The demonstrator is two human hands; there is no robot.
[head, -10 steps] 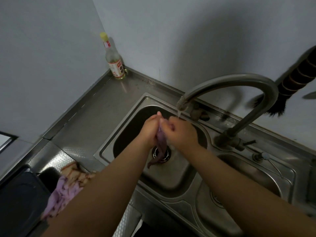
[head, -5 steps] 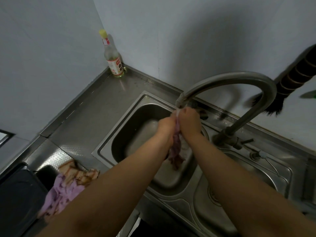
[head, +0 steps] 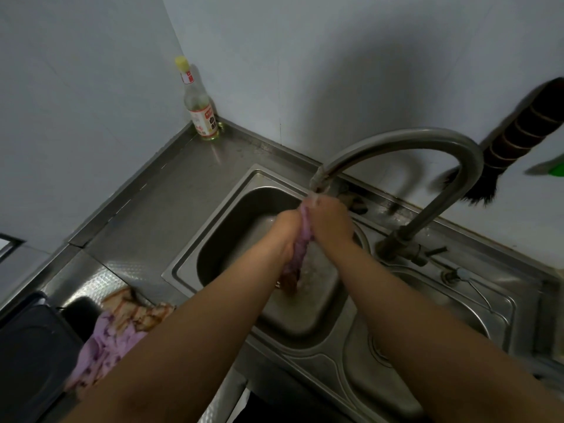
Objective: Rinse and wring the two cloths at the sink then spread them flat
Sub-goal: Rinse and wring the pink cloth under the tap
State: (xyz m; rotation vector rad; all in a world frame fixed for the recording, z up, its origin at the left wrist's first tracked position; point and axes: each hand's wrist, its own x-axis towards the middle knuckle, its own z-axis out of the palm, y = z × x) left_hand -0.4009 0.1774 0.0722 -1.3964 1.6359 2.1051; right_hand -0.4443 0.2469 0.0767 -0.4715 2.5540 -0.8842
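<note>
Both my hands hold one purple cloth under the tap, over the left basin.

My left hand (head: 288,228) and my right hand (head: 331,219) are pressed close together, fingers curled round the bunched purple cloth (head: 297,254), which hangs down between them in a twisted rope with its darker end just above the bottom of the sink (head: 213,227). The spout of the curved faucet (head: 396,141) sits right above my knuckles. The second cloth (head: 122,328), purple with an orange checked part, lies crumpled on the steel counter (head: 146,215) to the left of the basin, partly hidden by my left forearm. A bottle (head: 200,108) with a yellow cap stands in the far corner, and a dark brush (head: 515,141) hangs on the wall behind the faucet.
</note>
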